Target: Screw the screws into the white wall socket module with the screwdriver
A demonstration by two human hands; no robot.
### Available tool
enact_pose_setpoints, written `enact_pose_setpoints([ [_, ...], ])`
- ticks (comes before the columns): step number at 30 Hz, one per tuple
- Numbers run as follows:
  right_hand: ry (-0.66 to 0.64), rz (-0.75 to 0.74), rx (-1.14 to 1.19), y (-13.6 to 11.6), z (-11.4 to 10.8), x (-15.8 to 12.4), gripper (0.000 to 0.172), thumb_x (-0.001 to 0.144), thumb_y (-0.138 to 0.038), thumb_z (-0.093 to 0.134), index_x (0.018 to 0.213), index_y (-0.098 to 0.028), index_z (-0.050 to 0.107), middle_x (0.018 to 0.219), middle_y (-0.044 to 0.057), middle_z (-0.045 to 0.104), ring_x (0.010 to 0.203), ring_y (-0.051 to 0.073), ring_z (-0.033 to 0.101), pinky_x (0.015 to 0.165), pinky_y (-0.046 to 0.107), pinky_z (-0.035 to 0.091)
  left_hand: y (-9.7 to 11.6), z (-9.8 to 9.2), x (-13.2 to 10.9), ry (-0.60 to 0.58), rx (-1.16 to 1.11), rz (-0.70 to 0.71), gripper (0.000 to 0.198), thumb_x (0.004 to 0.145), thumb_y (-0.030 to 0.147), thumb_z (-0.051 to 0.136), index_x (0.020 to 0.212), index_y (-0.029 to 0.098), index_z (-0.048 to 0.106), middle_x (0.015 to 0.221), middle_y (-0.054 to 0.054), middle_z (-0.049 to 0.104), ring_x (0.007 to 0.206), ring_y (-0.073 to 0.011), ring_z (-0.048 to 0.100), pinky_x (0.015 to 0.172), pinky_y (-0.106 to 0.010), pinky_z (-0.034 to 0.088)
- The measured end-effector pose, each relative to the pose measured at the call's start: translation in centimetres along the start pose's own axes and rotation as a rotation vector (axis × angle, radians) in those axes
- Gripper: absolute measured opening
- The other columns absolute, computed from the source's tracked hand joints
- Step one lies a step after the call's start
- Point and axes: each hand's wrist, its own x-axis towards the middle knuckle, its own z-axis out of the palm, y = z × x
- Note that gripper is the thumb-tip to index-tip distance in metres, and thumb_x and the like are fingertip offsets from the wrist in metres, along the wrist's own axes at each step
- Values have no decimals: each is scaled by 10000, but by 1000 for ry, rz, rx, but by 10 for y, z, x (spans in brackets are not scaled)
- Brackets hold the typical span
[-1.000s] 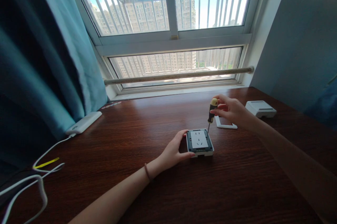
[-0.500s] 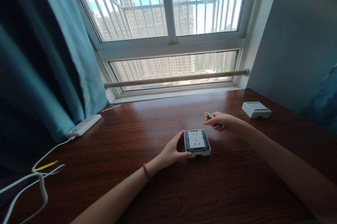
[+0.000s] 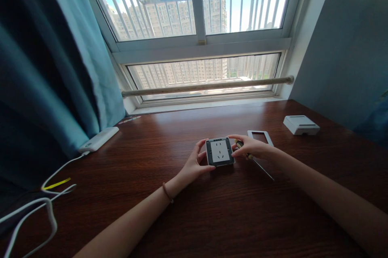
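Observation:
A wall socket (image 3: 220,151) with a white face and a dark grey surround is tilted up towards me just over the table. My left hand (image 3: 194,163) grips its left side, thumb at the lower edge and fingers at the upper left. At its right edge, the fingertips of my right hand (image 3: 251,147) touch it. That same hand also holds a screwdriver (image 3: 263,168), whose yellow-and-black handle is partly hidden in the palm and whose metal shaft points down to the right. Just behind the right hand lies a white cover frame (image 3: 257,131), partly covered by the hand.
A white box-like socket unit (image 3: 301,124) sits at the right rear of the brown wooden table (image 3: 188,213). On the left, a white power strip (image 3: 99,139) lies by the blue curtain (image 3: 100,88), with white cables (image 3: 50,209) and a yellow tie (image 3: 57,184). A window backs the table.
The socket has been tilted up and shifted slightly left. My right hand has come to its right edge, with the screwdriver's shaft now visible. A white cover frame now shows behind that hand.

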Motion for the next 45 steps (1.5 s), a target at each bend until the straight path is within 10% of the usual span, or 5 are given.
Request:
enact_pose_setpoints([
  [12, 40, -109, -70, 2, 13, 1, 608, 621, -333, 705, 1148, -234, 419, 593, -89, 488, 389, 42, 394, 317, 151, 356, 0, -5, -1, -60, -80, -69, 1032, 640, 244, 703, 1393, 223, -1, 1391, -138, 343, 1271, -271, 347, 1061, -434, 272],
  [19, 80, -168, -395, 2, 24, -2, 972, 448, -342, 808, 1253, -220, 278, 974, 52, 586, 791, 189, 577, 557, 250, 483, 3, -2, -3, -24, -18, -60, 1009, 650, 230, 699, 1394, 216, 17, 1384, -135, 357, 1280, -261, 334, 1066, -431, 268],
  [45, 28, -52, -696, -5, 12, 0, 945, 449, -446, 784, 1248, -139, 385, 1191, 129, 525, 1078, 284, 497, 913, 371, 397, -18, -13, 9, -45, -9, -92, 941, 552, 173, 767, 1346, 153, 261, 1403, -167, 310, 1284, -290, 323, 1089, -463, 228],
])
